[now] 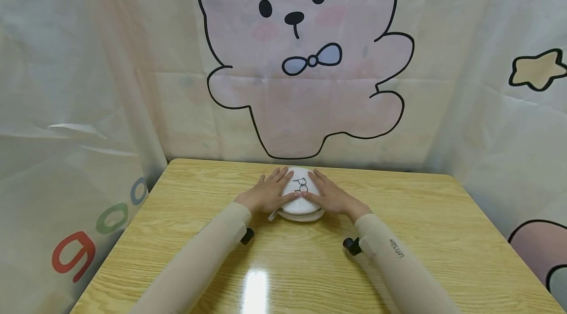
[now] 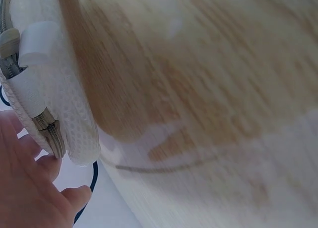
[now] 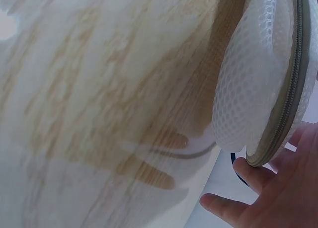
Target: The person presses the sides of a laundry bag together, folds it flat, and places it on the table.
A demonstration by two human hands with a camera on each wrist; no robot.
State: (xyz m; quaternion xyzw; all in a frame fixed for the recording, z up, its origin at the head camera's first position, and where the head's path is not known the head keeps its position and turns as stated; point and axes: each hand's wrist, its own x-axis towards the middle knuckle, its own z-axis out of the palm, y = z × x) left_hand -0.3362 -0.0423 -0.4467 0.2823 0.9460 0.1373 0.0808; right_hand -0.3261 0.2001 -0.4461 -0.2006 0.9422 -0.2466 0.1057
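A white mesh laundry bag [image 1: 301, 204], rounded and domed, sits on the table near its far edge, with a line drawing of glasses on top. From the left, my left hand [image 1: 267, 195] rests on it with fingers spread and thumb over the top. My right hand [image 1: 332, 197] mirrors this on the other side, and the two thumbs come close together. In the right wrist view a beige-edged zipper [image 3: 289, 91] runs round the rim. The left wrist view shows the zipper pull [image 2: 10, 43] beside a white fabric loop [image 2: 39, 44].
The wood-grain table [image 1: 186, 250] is glossy and reflects light in front. Behind it hangs a curtain [image 1: 292, 107] printed with a pink bear, and more printed curtain flanks both sides. Dark wrist cameras [image 1: 352, 246] sit under both forearms.
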